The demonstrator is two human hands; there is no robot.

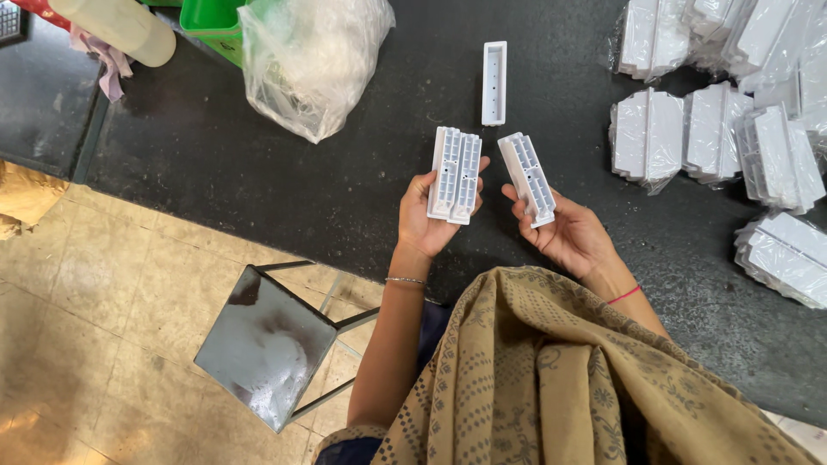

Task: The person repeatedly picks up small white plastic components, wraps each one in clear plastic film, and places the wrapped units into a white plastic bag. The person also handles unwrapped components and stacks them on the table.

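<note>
Stool (pixel 265 344) with a worn metal seat stands off the worktop's (pixel 258 172) near edge at far left; up at the far left corner lie a pale bottle (pixel 116 26), a green bin (pixel 211 26) and a knotted bag of white parts (pixel 314 60); now the left hand (pixel 426 220), fingers curled shut around a wide white ribbed moulding (pixel 455 175), holding it upright above the worktop's middle; beyond it a lone narrow white channel piece (pixel 494 83) lies flat on the mat; beside it the right hand (pixel 568 232) grips a narrower ribbed moulding (pixel 527 178), tilted, fingers closed beneath it; the two mouldings sit just apart, not yet joined, by my reading; at the right edge wrapped bundles of white mouldings (pixel 715 133) are piled, so plenty looks already bagged.
</note>
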